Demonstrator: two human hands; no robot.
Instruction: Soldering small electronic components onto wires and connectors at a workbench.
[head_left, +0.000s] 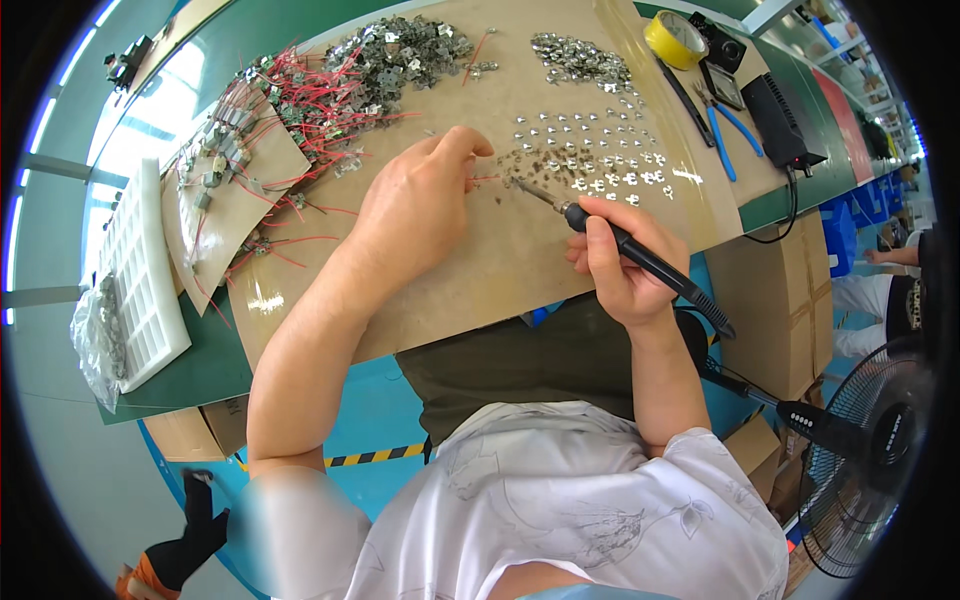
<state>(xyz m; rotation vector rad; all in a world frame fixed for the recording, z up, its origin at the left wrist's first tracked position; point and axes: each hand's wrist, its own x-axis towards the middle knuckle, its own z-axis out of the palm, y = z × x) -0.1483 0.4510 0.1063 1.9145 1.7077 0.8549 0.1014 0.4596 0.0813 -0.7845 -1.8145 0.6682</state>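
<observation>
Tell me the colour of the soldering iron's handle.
Black; the soldering iron's handle shows best in the head view.

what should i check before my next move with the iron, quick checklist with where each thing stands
1. Soldering iron held by its black handle in the right hand: ok.
2. Left hand not touching the metal tip: ok, though its fingertips are close.
3. Red wire firmly pinched by the left fingertips: cannot tell, the grip is hidden.
4. Tip at working heat: cannot tell from the picture.
5. Blue-handled pliers clear of both hands: ok, lying off to the right.
6. Heap of red-wired parts sorted: not ok, the wires look tangled.
</observation>
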